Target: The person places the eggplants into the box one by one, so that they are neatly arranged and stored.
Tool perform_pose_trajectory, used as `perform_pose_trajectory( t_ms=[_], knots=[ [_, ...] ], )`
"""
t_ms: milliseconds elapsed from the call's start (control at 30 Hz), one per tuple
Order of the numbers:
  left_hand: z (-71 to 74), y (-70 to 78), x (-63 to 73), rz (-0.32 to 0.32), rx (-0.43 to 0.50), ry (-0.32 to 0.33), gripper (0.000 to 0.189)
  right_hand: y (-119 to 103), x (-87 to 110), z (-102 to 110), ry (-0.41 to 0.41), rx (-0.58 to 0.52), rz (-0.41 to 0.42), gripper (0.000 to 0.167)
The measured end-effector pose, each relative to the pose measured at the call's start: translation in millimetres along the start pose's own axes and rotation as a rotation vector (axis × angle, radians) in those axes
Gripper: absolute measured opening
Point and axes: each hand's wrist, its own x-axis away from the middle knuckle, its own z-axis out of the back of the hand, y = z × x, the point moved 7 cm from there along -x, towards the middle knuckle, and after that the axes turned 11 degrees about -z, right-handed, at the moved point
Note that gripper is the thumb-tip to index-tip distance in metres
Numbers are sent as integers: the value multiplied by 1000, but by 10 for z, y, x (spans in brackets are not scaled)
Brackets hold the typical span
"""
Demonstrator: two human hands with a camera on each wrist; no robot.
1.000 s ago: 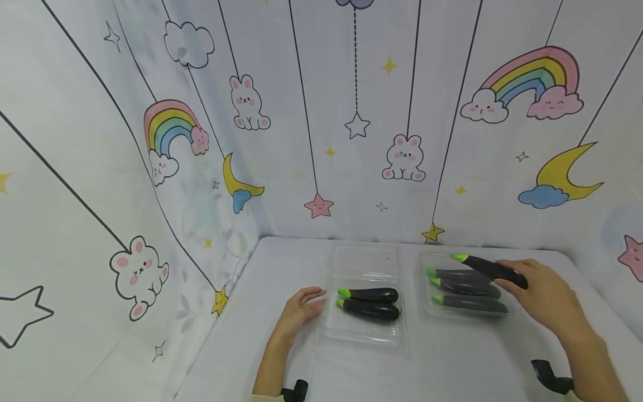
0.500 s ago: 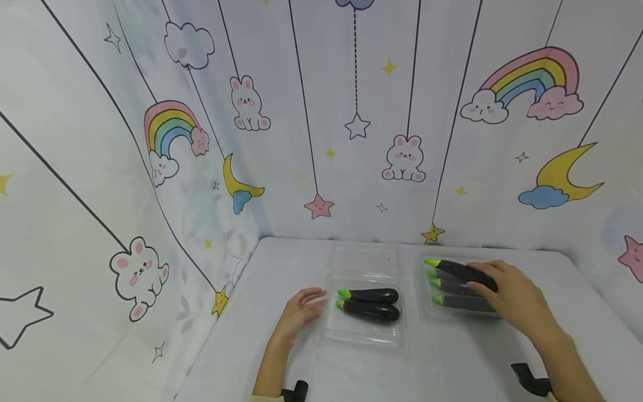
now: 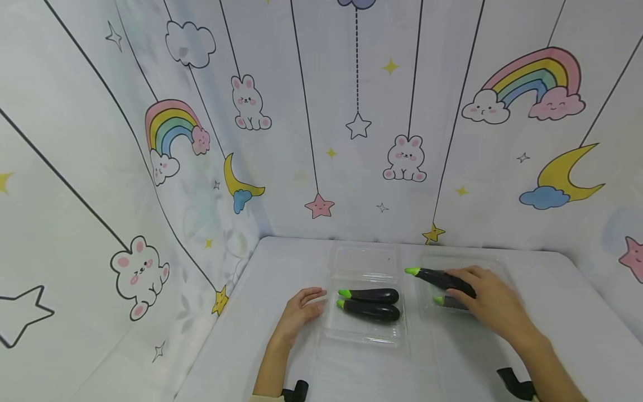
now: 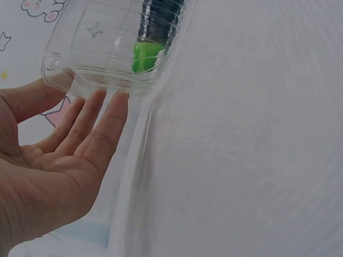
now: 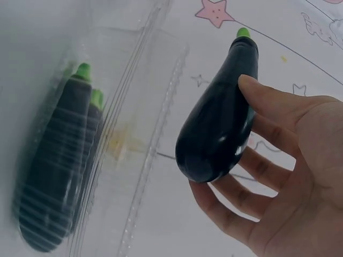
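Note:
My right hand (image 3: 494, 301) pinches a dark eggplant with a green stem end (image 3: 436, 277) between thumb and fingers, over the left part of the right clear plastic box (image 3: 494, 261). In the right wrist view this eggplant (image 5: 217, 115) is held clear, its stem pointing up. Below it in the box another eggplant (image 3: 449, 302) shows its green tip; my hand hides the rest. My left hand (image 3: 298, 314) lies with relaxed fingers, fingertips right at the left edge of the left clear plastic box (image 3: 364, 338). Two eggplants (image 3: 372, 310) lie side by side in that box, stems left.
The left box's clear lid (image 3: 365, 261) lies folded back behind it. Both boxes stand on a white-covered table (image 3: 271, 262) against a white cloth backdrop (image 3: 281, 145) printed with rabbits, stars and rainbows. In the right wrist view, eggplants (image 5: 53, 166) show through clear plastic.
My right hand has carried the eggplant leftward and slightly nearer me, from above the right box's right part to its left part. My left hand and the two eggplants beside it have stayed put.

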Motion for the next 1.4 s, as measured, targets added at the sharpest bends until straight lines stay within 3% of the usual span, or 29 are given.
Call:
perform_pose_trajectory(
  t_ms=[200,500,1400],
  knots=[
    [1,0,0,-4,-1,2,51,-69,-14,-80,-51,20,-31,48],
    [5,-15,-1,-3,-5,3,50,-192,-9,-167,-65,2,-19,47],
    [14,-23,0,3,13,-3,52,-676,11,-574,-112,18,72,45]
  ],
)
